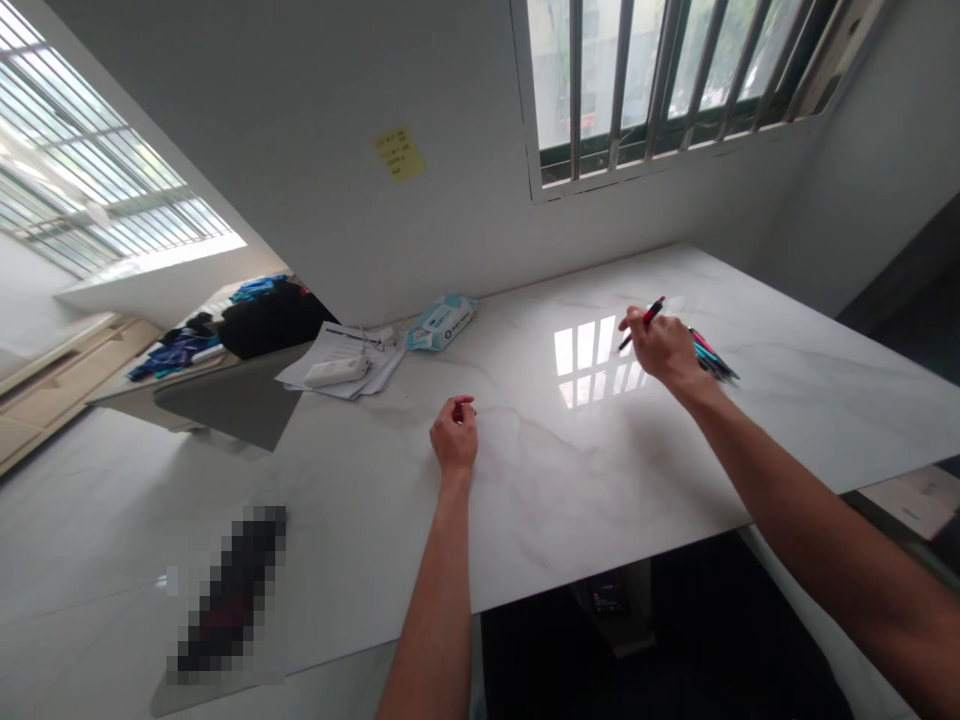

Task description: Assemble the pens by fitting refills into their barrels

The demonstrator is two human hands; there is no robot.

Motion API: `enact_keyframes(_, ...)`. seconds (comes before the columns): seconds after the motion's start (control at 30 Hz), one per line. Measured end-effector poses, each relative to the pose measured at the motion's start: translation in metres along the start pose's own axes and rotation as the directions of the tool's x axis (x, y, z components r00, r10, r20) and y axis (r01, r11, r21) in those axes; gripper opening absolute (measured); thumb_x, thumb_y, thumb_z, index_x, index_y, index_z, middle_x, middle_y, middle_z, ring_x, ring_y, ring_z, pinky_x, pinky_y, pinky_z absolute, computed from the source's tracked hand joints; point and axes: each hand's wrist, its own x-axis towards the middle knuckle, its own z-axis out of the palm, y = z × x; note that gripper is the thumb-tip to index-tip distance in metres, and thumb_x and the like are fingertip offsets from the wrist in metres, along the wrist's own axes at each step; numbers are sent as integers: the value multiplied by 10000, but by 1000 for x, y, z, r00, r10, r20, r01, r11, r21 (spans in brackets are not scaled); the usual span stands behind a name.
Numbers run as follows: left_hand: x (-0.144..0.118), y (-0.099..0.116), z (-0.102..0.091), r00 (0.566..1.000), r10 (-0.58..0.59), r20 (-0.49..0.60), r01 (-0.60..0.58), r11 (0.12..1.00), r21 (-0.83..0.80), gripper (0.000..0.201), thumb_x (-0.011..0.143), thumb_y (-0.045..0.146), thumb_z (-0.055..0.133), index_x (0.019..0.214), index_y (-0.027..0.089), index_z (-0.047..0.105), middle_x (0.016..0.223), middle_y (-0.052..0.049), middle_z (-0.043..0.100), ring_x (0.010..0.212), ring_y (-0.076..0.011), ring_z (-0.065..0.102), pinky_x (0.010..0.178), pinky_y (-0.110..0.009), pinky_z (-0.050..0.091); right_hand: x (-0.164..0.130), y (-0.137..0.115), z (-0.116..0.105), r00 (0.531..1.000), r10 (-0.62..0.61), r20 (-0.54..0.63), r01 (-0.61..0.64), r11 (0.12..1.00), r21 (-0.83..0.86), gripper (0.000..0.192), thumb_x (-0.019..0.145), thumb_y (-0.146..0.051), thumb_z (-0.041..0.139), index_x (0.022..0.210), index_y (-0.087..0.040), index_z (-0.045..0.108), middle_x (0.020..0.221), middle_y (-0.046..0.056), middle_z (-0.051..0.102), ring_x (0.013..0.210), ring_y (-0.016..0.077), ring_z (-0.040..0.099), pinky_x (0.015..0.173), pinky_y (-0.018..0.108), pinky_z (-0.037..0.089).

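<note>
A red pen with a black tip [643,322] is pinched between the fingertips of the right hand [664,348], lifted just clear of the white marble-look tabletop [570,470] and angled up and away from the palm, a grip that suits a pen being picked out on its own rather than one set for writing. Just beside that hand, on its far right side, a small bunch of pens [711,357] lies flat on the table, fanned close together with pink and teal barrels showing; they overlap too much to count, though there look to be at least three. The left hand [454,434] rests on the table near the middle, well apart from the pens, fingers curled into a loose fist; it looks to hold nothing, and something small inside the curl could not be ruled out. Farther left along the wall edge lies one light blue pack of wet wipes [442,322], and beside it one loose stack of papers [337,362] with one white oblong object [334,372] on top, seemingly weighting the sheets. Beyond the table's left end sits a heap of dark and blue clothing [240,322]. One yellow sticky note [400,153] is stuck on the wall above, and a barred window [660,75] throws a bright reflection onto the tabletop.
</note>
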Motion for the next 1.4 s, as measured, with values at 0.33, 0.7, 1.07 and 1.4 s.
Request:
enact_keyframes(0.33, -1, -1, -4, 997, 9, 83, -5, 999, -40, 396, 1004, 492, 477, 992, 221, 766, 807, -25, 743, 722, -165, 672, 714, -258, 493, -62, -88, 82, 821, -555, 130, 438, 760, 479, 366, 962, -153, 547, 1305, -202, 667, 1106, 103, 743, 981, 220, 675, 892, 347, 522)
enact_keyframes(0.7, -20, 35, 31, 840, 403, 364, -445, 895, 37, 393, 931, 187, 608, 1317, 240, 660, 1215, -92, 727, 1064, -238, 687, 979, -358, 533, -77, -87, 99, 814, -565, 133, 326, 634, 701, 405, 901, -138, 563, 1267, -229, 713, 1059, 57, 775, 872, 177, 710, 885, 342, 562)
enact_keyframes(1.07, -17, 60, 57, 857, 351, 377, -421, 899, 120, 313, 1069, 389, 431, 1213, 298, 694, 1030, -66, 775, 890, -242, 713, 749, -297, 470, -57, -76, 89, 986, -124, 114, 10, 719, 695, 341, 961, -561, 556, 889, -228, 576, 785, -3, 648, 672, 163, 595, 638, 281, 457)
enact_keyframes(1.4, -7, 44, 48, 916, 211, 342, -274, 950, 149, 432, 1064, 497, 401, 850, 252, 686, 694, -4, 664, 649, -185, 586, 651, -277, 339, -149, -117, 38, 741, -671, 35, 463, 548, 696, 436, 992, -456, 501, 613, -259, 412, 588, -12, 515, 567, 165, 474, 611, 319, 428)
